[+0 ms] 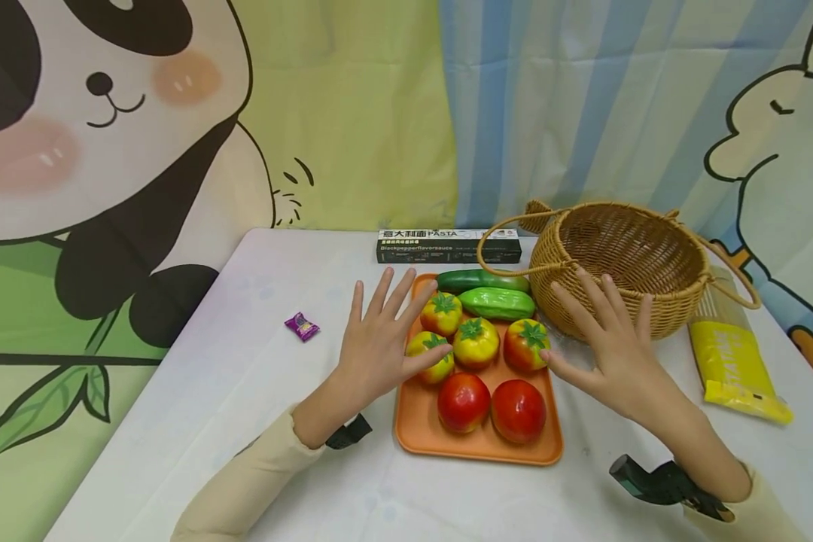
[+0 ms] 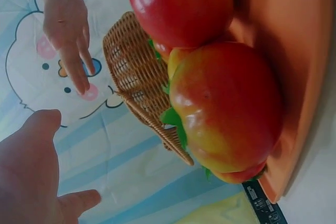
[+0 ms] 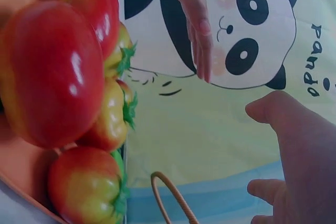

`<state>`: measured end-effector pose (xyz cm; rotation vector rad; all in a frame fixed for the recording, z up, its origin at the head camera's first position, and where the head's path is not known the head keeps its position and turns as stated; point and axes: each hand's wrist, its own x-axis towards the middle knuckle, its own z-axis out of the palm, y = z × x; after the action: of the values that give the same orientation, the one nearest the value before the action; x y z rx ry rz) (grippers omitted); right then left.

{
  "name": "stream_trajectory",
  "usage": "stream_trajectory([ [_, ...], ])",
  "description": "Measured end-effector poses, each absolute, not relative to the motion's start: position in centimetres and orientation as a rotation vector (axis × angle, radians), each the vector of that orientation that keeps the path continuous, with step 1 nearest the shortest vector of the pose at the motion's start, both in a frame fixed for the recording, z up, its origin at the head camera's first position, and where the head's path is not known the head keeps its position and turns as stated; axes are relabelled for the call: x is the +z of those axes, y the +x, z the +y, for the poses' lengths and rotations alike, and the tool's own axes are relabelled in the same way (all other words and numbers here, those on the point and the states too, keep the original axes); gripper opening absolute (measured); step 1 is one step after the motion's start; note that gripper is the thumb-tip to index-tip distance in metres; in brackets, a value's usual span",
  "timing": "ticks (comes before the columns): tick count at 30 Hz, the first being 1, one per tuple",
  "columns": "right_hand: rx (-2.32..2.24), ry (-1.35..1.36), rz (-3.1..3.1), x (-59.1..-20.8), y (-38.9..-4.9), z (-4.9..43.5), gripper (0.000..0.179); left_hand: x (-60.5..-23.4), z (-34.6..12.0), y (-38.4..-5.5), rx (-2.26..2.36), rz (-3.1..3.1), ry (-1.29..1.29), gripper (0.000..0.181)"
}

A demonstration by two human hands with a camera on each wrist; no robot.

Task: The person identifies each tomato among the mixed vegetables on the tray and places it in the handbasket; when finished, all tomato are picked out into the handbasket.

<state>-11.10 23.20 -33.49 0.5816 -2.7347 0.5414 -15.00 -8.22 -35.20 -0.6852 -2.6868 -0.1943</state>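
Both hands hover with fingers spread, holding nothing. My left hand is over the left edge of an orange tray; my right hand is right of it, in front of a wicker basket. On the tray lie two red tomato-like fruits, several yellow-and-red fruits with green leafy tops, a light green cucumber-like vegetable and a darker green one behind it. The left wrist view shows the tray's fruit close up, with the right hand beyond. The left hand appears in the right wrist view.
A black-and-white pasta box lies behind the tray. A yellow pasta packet rests at the right, partly behind the basket. A small purple wrapped candy lies to the left on the white table. Printed curtains stand behind.
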Motion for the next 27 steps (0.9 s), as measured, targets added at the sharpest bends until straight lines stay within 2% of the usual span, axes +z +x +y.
stream_trajectory([
  [6,0.561,0.679,-2.698,-34.5,-10.5,22.5,0.089,-36.2,-8.9,-14.7,-0.234,-2.69,-0.707,0.082],
  [16,0.936,0.86,-2.624,-35.7,-11.3,21.6,0.087,-38.2,-10.6,-15.2,-0.442,-2.911,-0.722,0.086],
  [27,1.033,0.832,-2.626,-37.0,-13.2,21.4,0.064,-39.2,-11.9,-16.3,-0.825,-3.097,-0.826,0.107],
])
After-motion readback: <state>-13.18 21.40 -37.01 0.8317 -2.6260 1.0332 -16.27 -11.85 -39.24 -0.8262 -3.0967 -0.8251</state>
